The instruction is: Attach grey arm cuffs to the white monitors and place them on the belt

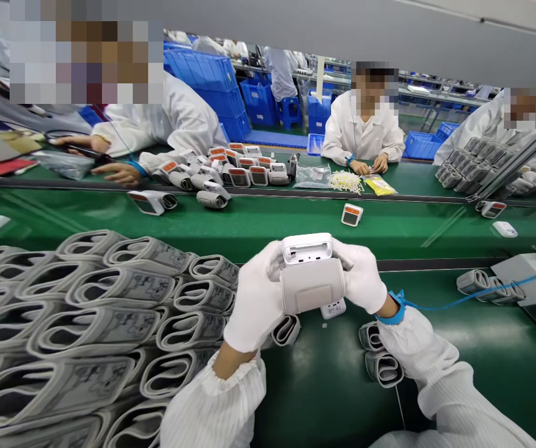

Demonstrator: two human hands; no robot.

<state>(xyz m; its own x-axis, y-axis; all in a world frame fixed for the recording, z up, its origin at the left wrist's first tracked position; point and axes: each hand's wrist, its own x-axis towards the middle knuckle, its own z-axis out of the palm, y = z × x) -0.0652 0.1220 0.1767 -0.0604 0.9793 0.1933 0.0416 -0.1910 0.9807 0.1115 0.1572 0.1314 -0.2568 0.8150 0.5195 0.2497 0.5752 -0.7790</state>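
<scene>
Both of my white-gloved hands hold a wrist blood pressure monitor (307, 250) above the green bench. Its white housing is uppermost, with an open recess facing me, and its rolled grey cuff (313, 287) lies below. My left hand (255, 297) grips the left side, fingers closed around it. On the right side, my right hand (364, 277) is closed on it, a blue wrist strap (395, 309) at that wrist. Behind the cuff, partly hidden, a small white housing part (334, 309) rests on the bench. A rolled cuff (286, 330) lies beside my left hand.
Rows of grey cuffs (104, 333) fill the left side. Two cuffs (383, 368) sit near my right sleeve. A blue cord (464, 300) stretches rightward. Finished-looking monitors (352, 214) stand on the green belt (268, 227). Across it, co-workers (364, 127) work beside piled monitors (240, 177).
</scene>
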